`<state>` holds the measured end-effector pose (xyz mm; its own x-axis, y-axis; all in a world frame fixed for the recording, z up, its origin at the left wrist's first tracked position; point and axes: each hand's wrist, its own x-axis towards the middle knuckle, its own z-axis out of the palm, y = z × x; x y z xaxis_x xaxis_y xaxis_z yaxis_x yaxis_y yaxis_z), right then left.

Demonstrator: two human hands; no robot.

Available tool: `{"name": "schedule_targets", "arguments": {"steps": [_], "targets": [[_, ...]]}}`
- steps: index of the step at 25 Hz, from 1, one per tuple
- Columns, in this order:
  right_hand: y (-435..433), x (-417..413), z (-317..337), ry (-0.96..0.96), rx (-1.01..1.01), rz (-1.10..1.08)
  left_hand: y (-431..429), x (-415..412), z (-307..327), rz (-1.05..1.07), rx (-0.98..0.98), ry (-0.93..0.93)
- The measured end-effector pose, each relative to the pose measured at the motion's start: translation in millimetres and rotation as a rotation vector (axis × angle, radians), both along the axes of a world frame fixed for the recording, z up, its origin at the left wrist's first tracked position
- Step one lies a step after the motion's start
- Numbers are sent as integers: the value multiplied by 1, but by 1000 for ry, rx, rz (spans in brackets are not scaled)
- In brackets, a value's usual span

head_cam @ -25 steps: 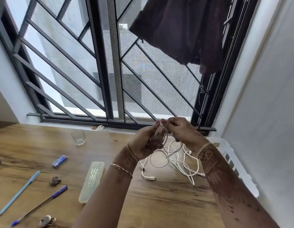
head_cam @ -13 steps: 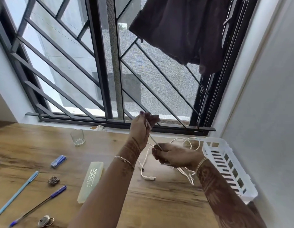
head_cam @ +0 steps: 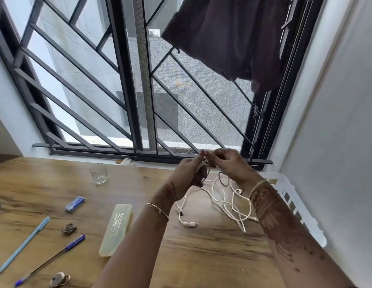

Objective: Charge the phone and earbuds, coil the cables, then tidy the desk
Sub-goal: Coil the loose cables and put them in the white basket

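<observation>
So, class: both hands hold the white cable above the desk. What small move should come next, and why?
Probably another wrap: the right hand lays more slack round the coil in the left hand, since much white cable lies loose and tangled on the desk.

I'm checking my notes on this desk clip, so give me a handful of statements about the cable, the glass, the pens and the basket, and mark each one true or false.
1. The left hand and the right hand both hold the white cable. True.
2. The glass lies on its side. False: it stands upright on the desk.
3. A light blue pen and a dark blue pen lie on the desk, left of the arms. True.
4. The basket sits at the desk's left end. False: it is at the right end, by the wall.
5. The cable is fully coiled. False: most of it lies in loose loops on the desk.
</observation>
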<state>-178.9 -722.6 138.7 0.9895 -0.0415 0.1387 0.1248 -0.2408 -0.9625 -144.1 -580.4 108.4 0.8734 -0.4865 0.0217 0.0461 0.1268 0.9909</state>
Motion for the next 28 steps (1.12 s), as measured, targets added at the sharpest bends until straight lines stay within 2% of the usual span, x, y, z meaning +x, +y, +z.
{"name": "schedule_targets", "arguments": {"steps": [2,5,9,12,14,16,20,22,25,28], "targets": [[2,4,-9,21,169,17,0,-4,8,-71,-208,152],[-1,8,-23,89,270,55,-6,-8,17,-107,-540,346],[2,4,-40,194,160,159,-11,0,26,14,-791,460],[6,-4,-41,261,-11,337,-13,9,29,134,-875,419],[5,-12,-38,284,-138,463,-11,18,29,197,-810,317],[4,-19,-33,300,-136,478,-9,25,24,240,-629,185],[2,-19,-20,337,-3,332,-6,21,-7,218,26,-149],[-1,-14,-14,322,19,247,-4,18,-21,161,225,-261],[-3,-6,-9,253,-52,138,-3,12,-28,47,264,-293],[-2,0,-10,183,-112,60,-5,7,-24,49,168,-161]]}}
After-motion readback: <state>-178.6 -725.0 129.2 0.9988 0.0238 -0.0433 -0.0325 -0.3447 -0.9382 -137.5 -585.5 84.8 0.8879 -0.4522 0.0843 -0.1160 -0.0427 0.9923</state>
